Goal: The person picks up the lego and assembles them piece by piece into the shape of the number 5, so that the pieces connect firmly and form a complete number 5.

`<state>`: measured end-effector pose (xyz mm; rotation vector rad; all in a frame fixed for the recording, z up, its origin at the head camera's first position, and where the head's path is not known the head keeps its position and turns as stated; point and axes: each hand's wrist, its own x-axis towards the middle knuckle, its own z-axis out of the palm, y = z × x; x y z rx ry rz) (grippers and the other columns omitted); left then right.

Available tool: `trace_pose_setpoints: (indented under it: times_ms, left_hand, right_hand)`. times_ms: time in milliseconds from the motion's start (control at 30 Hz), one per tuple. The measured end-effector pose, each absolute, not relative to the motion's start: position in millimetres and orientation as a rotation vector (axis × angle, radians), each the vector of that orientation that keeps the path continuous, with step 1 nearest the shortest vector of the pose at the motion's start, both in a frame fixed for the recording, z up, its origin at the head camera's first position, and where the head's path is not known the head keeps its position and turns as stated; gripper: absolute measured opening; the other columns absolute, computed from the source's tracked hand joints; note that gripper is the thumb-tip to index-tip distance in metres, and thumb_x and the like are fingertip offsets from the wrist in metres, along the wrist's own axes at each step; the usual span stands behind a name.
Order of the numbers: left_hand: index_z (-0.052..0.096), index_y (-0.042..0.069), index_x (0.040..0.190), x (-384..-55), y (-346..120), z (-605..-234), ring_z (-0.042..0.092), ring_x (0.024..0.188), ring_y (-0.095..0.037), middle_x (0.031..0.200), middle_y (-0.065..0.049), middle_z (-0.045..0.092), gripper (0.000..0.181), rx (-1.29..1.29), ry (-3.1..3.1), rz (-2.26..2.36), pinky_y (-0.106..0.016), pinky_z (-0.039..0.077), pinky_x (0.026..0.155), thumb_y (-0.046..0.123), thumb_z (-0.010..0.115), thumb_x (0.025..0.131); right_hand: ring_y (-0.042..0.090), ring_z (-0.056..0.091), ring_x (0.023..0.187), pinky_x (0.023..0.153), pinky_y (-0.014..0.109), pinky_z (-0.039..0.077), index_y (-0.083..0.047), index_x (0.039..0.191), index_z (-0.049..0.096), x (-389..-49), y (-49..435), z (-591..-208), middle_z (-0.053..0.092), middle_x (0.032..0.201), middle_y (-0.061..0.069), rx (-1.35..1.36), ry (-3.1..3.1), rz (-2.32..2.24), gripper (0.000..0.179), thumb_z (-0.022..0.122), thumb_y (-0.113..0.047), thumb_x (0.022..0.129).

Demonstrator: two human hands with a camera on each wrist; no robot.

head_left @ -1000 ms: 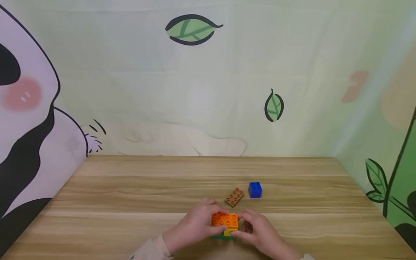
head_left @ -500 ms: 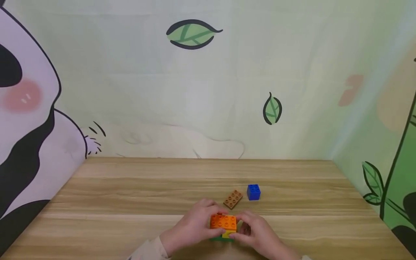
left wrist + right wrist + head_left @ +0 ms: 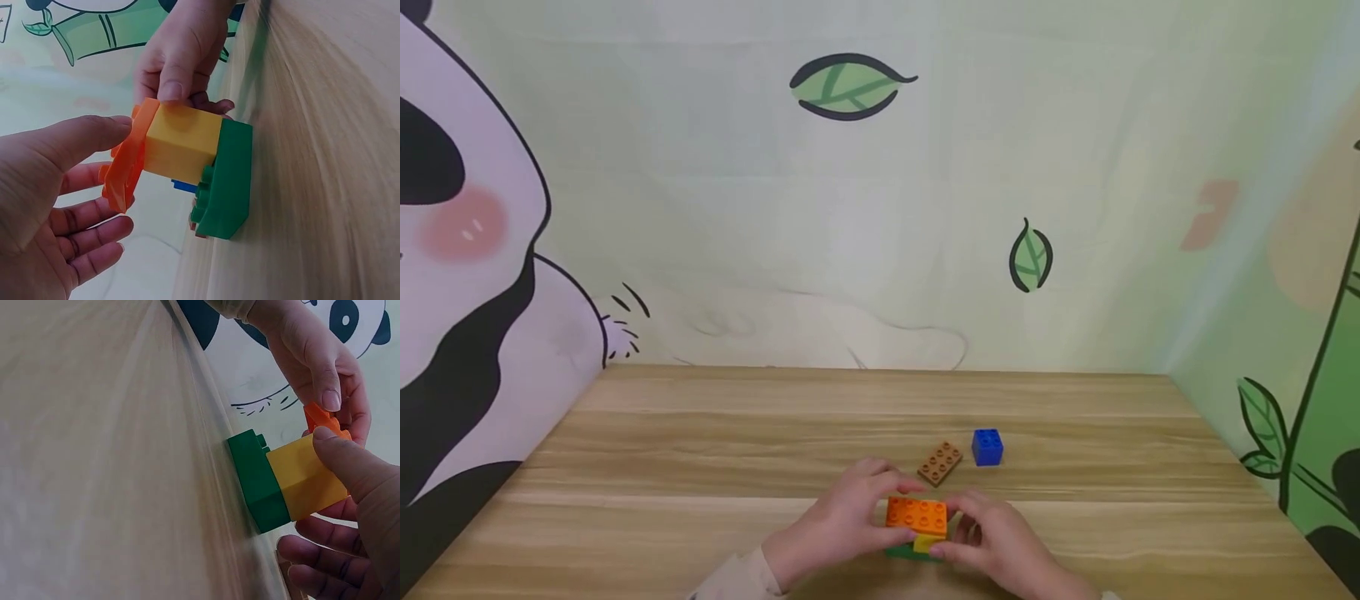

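Observation:
In the head view a small stack of toy building bricks stands near the table's front edge: a green brick [image 3: 234,181] at the bottom, a yellow block [image 3: 184,140] on it and an orange brick [image 3: 917,515] on top. The orange brick extends past the yellow block towards the left. My left hand [image 3: 842,517] holds the orange brick between thumb and fingers, the thumb at its near side. From the right, my right hand [image 3: 1003,537] pinches the yellow block, its thumb [image 3: 344,453] lying on the yellow face and the other fingers behind.
Beyond the hands a flat brown brick [image 3: 940,463] and a blue brick [image 3: 987,447] lie on the wooden table [image 3: 737,433]. A cloth backdrop [image 3: 737,208] with leaves and a panda rises behind and beside the table.
The left index finger has come slightly away from the orange brick's far edge. Otherwise the hands and stack hold nearly the same place, while the head view has shifted a little.

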<state>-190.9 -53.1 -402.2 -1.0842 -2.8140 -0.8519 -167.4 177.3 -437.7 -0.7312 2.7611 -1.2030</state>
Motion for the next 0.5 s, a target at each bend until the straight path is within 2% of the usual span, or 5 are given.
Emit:
trace_pose_setpoints:
  times_ms: [300,500]
  left_hand:
    - [0.064,0.022,0.119,-191.8,-61.5,-409.3,0.052,0.106,-0.013,0.112,0.006,0.062,0.045,-1.027,-2.829,-0.935,-0.035,0.049,0.091,0.035,0.078,0.078]
    - [0.065,0.018,0.113,-193.8,-63.4,-416.3,0.054,0.104,-0.011,0.110,0.006,0.062,0.041,-1.000,-2.800,-0.998,-0.033,0.049,0.092,0.029,0.080,0.077]
  right_hand:
    - [-0.005,0.054,0.073,0.061,0.017,0.049,-0.010,0.114,0.065,-166.7,179.7,-432.5,0.064,0.095,-0.003,-0.782,2.814,-1.210,0.048,0.073,-0.043,0.081]
    - [-0.004,0.054,0.075,0.061,0.018,0.049,-0.014,0.115,0.065,-167.4,182.4,-429.6,0.064,0.101,0.000,-0.773,2.807,-1.238,0.045,0.073,-0.043,0.081]
